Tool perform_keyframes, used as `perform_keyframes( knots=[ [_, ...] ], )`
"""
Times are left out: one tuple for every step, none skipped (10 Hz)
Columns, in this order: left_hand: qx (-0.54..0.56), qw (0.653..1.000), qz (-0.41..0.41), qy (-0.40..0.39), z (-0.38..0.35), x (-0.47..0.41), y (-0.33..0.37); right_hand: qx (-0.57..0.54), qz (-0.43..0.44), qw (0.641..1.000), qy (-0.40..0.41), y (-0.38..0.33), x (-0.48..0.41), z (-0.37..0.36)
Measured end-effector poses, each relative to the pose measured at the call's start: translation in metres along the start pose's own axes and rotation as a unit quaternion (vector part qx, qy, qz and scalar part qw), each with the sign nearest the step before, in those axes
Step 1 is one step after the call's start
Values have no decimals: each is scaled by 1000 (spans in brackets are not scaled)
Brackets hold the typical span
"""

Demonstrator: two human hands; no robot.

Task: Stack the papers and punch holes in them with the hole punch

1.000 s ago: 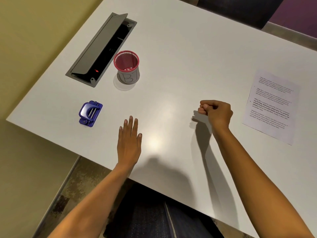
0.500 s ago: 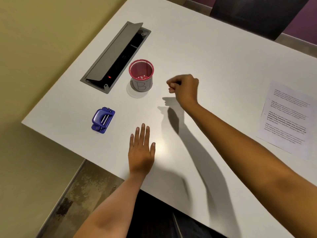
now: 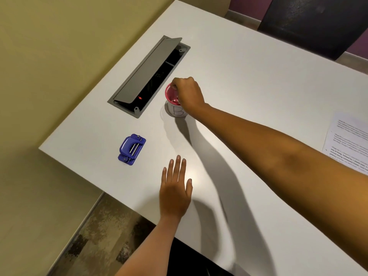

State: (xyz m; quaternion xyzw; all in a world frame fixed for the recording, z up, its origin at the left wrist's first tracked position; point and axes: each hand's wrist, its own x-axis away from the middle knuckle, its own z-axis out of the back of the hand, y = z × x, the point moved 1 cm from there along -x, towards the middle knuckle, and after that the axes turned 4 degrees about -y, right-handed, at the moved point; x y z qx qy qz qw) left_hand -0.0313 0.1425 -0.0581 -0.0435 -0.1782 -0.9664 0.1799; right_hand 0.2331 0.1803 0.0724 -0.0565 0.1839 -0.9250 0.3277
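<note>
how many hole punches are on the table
1. The blue hole punch lies near the left edge of the table, left of the flat left hand; more could lie off-frame.

On the table [image 3: 249, 76], the hatch [image 3: 147, 76] sits near the left edge. The cup [image 3: 176, 111] stands just right of its near end, under the right hand [image 3: 189, 92]. The punch [image 3: 131, 149] lies nearer, left of the left hand [image 3: 176, 194], which rests flat by the front edge. The papers [image 3: 348, 144] lie far right.
</note>
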Motion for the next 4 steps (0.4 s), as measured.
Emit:
perform_keyframes(
  knots=[
    [-10,1000,6,-7,-1,0,0,-17,-6,1000,-4,5,2,0],
    [-17,1000,3,-11,0,0,1,-31,5,999,10,6,5,4],
    [-31,1000,-5,-1,-1,-1,-1,-73,28,994,70,7,11,13],
    [-20,1000,-3,12,-2,0,1,-103,30,987,118,8,21,19]
  ],
)
